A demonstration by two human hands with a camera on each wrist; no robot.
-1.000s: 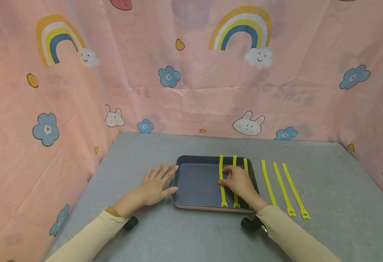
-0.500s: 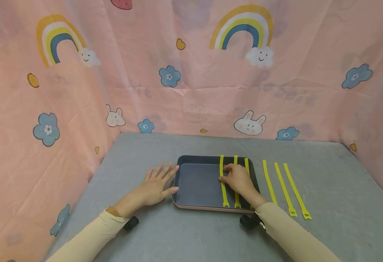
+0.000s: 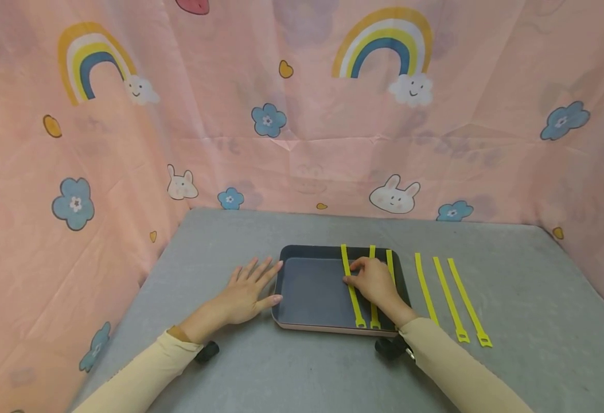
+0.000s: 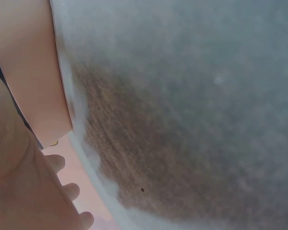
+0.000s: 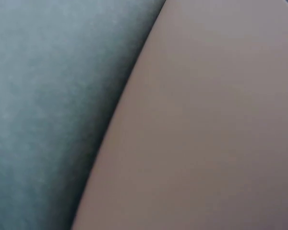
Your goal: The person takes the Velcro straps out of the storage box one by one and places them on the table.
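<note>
In the head view my right hand (image 3: 379, 282) pinches the middle of a yellow hook-and-loop cable tie (image 3: 354, 299) between thumb and index finger. This tie lies slanted across a dark rectangular baking tray (image 3: 309, 287), its slotted head at the near rim. Two more cable ties lie across the tray's right part, the second tie (image 3: 374, 315) and the third tie (image 3: 390, 261), both partly covered by the hand. My left hand (image 3: 242, 296) rests with fingers spread, fingertips at the tray's left rim. In the left wrist view that hand shows beside the tray's pinkish outer wall (image 4: 31, 67).
Right of the tray, three yellow cable ties (image 3: 451, 298) lie side by side on the grey table (image 3: 302, 373). A pink patterned curtain (image 3: 302, 155) hangs behind and at both sides. The tray's outer wall (image 5: 197, 120) fills much of the right wrist view.
The pinched cable tie has turned: its far end has swung left and its slotted head right, near the second tie. My left hand has stayed at the tray's left rim.
</note>
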